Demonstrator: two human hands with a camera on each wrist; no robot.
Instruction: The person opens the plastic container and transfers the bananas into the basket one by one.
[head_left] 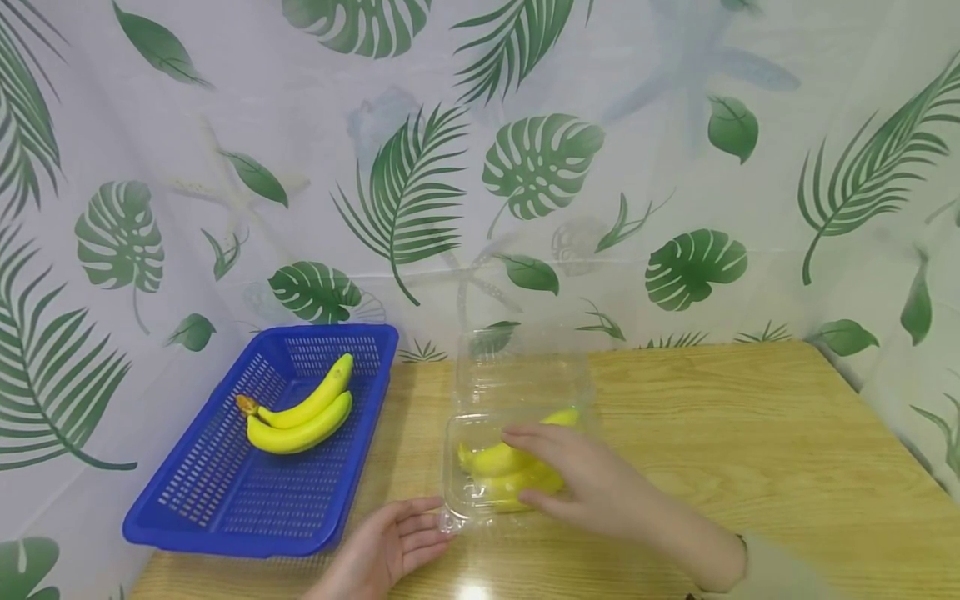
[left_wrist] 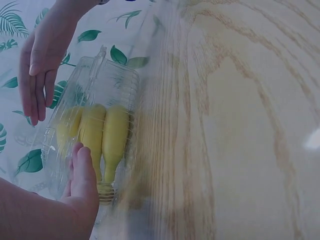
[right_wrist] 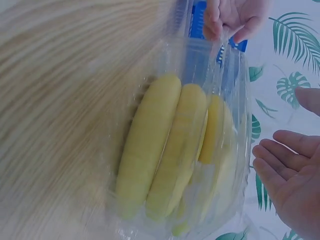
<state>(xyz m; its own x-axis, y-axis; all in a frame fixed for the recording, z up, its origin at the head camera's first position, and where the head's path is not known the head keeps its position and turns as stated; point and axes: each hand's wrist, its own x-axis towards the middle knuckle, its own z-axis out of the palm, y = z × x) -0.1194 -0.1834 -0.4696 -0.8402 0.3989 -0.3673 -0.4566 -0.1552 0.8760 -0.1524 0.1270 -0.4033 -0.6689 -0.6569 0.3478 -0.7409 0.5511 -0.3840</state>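
Observation:
A clear plastic clamshell box (head_left: 452, 467) with yellow bananas (right_wrist: 150, 145) inside stands on the wooden table. Behind the fruit, in the head view, a clear ridged panel (head_left: 525, 379) rises; its exact angle is hard to make out. My left hand (head_left: 393, 542) is at the box's near left corner, fingers extended and touching the plastic tab (head_left: 452, 522). Over the bananas hovers my right hand (head_left: 577, 479), fingers stretched out and holding nothing. The right wrist view shows this right hand (right_wrist: 292, 175) apart from the box wall.
To the left, a blue plastic basket (head_left: 363, 417) holds a small bunch of bananas (head_left: 300, 421). Bare wood tabletop (head_left: 750, 450) extends to the right. A white cloth with green leaf prints (head_left: 622, 150) hangs along the back.

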